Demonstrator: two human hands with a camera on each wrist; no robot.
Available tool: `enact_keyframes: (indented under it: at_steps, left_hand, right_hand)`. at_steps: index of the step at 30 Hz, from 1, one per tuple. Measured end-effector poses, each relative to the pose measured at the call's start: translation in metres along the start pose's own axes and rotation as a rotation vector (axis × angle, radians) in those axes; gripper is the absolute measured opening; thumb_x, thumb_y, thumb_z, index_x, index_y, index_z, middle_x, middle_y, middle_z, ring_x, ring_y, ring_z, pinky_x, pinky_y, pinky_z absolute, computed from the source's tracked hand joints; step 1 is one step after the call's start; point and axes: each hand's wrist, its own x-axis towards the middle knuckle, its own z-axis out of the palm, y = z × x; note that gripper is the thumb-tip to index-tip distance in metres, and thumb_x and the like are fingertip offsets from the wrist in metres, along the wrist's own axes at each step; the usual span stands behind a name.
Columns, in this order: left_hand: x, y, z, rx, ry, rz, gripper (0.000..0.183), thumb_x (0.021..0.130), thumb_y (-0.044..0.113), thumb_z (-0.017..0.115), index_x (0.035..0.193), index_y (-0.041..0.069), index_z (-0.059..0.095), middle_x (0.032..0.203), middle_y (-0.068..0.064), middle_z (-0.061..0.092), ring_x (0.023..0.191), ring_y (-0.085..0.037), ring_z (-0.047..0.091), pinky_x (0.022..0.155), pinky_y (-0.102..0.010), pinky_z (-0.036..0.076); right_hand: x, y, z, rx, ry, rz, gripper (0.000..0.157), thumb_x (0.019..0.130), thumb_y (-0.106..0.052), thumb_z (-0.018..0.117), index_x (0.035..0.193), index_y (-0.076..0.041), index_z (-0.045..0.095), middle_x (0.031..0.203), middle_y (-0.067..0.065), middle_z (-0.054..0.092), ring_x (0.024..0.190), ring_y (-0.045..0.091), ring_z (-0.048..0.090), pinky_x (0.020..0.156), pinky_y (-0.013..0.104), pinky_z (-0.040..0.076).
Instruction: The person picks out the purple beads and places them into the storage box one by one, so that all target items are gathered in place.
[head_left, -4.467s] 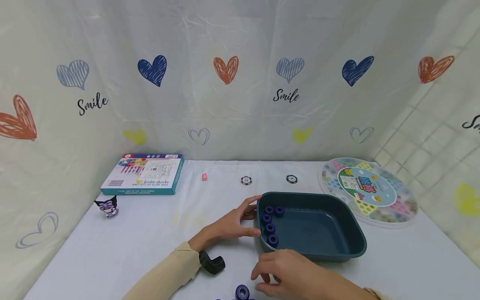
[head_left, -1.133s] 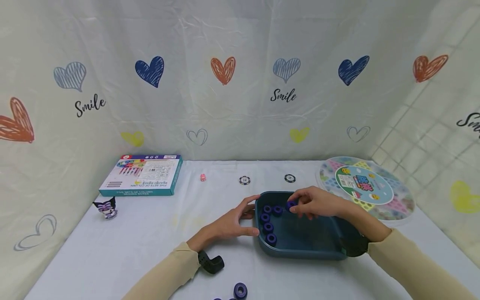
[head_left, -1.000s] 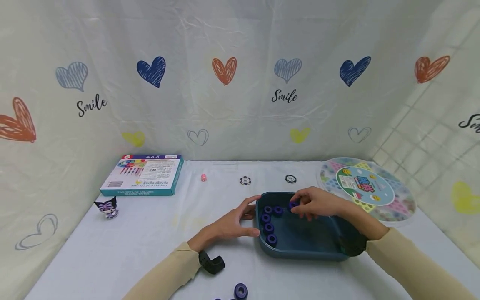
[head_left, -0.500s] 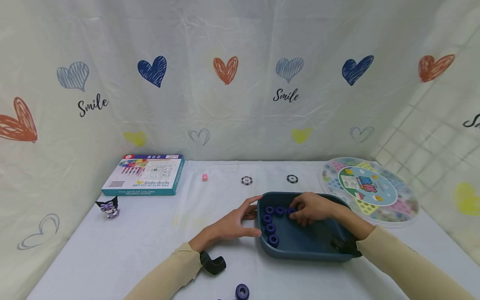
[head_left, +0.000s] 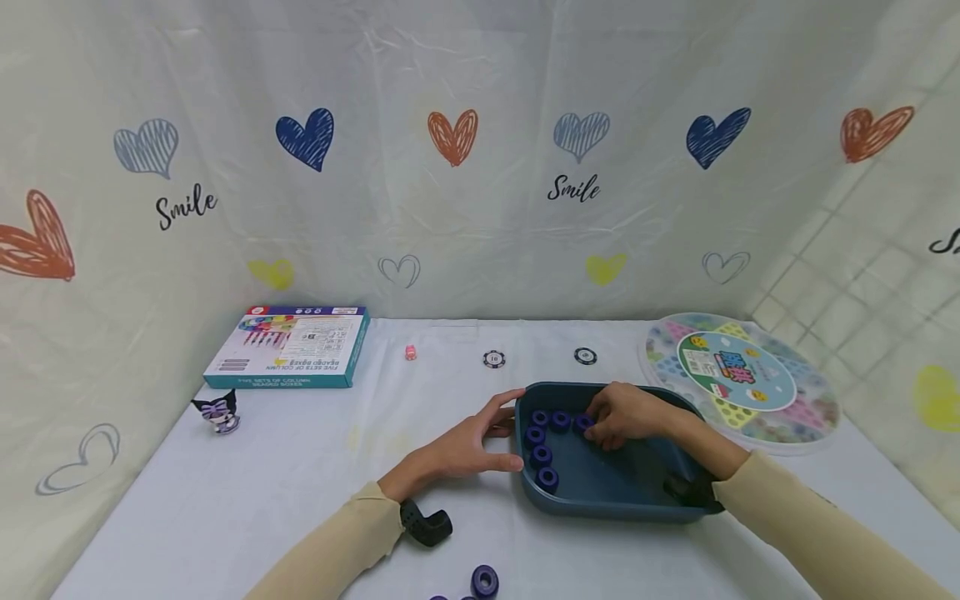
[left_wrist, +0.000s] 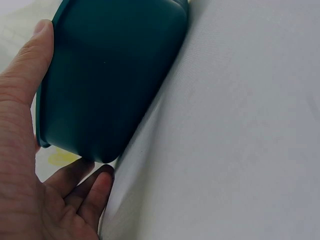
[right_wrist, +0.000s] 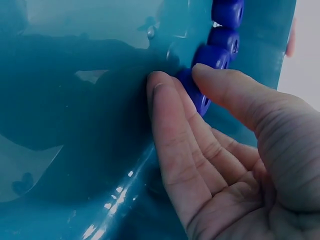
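Observation:
In the head view a dark teal plastic tub stands on the white cloth. My left hand touches its left end, thumb and index finger spread along the wall and rim; in the left wrist view its other fingers bend below the tub's corner. Inside the tub, my right hand pinches a purple ring-shaped bead by the far wall. Several similar beads line the left wall and far-left corner. The right wrist view shows thumb and fingertips around the pinched bead, close beside the row.
Several more purple beads lie at the front edge, partly cut off. Behind the tub are two poker chips and a small pink figure. A flat box, a character figurine and a round patterned case surround the workspace.
My right hand has gone from beside the front beads into the tub with a bead, then lowered it near the far wall. My left hand has stayed at the tub's left end.

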Motion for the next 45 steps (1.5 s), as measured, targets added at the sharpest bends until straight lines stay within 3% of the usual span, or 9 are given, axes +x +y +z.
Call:
enact_keyframes:
  at_steps: [18,27,34,39,45]
  left_hand:
    - [-0.001,0.001,0.001,-0.001,-0.001,-0.012,0.087,0.081,0.038,0.066,0.144,0.015,0.010,0.139,-0.019,0.034,0.118,-0.021,0.045,0.099,-0.044,0.033]
    - [-0.001,0.001,0.001,-0.002,-0.006,0.000,0.088,0.081,0.040,0.065,0.144,0.014,0.010,0.139,-0.020,0.033,0.118,-0.022,0.045,0.099,-0.044,0.033]
    - [0.004,-0.019,0.003,0.017,0.014,-0.008,0.089,0.079,0.047,0.065,0.144,0.024,0.010,0.140,-0.012,0.035,0.117,-0.015,0.045,0.099,-0.038,0.034]
    - [0.007,-0.032,0.004,0.034,0.023,-0.013,0.089,0.077,0.050,0.064,0.144,0.029,0.010,0.140,-0.005,0.035,0.117,-0.011,0.045,0.099,-0.031,0.035]
    - [0.006,-0.033,0.002,0.029,0.023,-0.018,0.089,0.077,0.050,0.065,0.144,0.029,0.009,0.140,-0.006,0.035,0.117,-0.011,0.045,0.098,-0.030,0.035]
  right_hand:
    - [0.000,-0.006,0.005,0.032,0.046,0.105,0.024,0.078,-0.008,0.068,0.095,0.007,0.063,0.072,0.008,0.065,0.063,0.021,0.064,0.057,0.031,0.053]
    - [-0.005,-0.008,0.001,-0.040,0.034,0.106,0.021,0.079,-0.010,0.067,0.094,0.006,0.064,0.073,0.007,0.066,0.061,0.020,0.064,0.057,0.031,0.053]
    - [-0.011,-0.014,-0.006,-0.095,0.026,0.133,0.021,0.084,-0.015,0.063,0.097,0.001,0.063,0.075,0.006,0.063,0.063,0.019,0.063,0.058,0.030,0.053]
    - [-0.016,-0.025,-0.009,-0.193,0.058,0.076,0.021,0.087,-0.019,0.060,0.098,-0.002,0.062,0.069,0.003,0.060,0.058,0.016,0.059,0.054,0.027,0.049]
    - [-0.033,-0.047,0.004,-0.285,0.116,-0.035,0.028,0.087,-0.027,0.060,0.102,-0.004,0.062,0.060,-0.002,0.057,0.050,0.010,0.052,0.054,0.026,0.044]
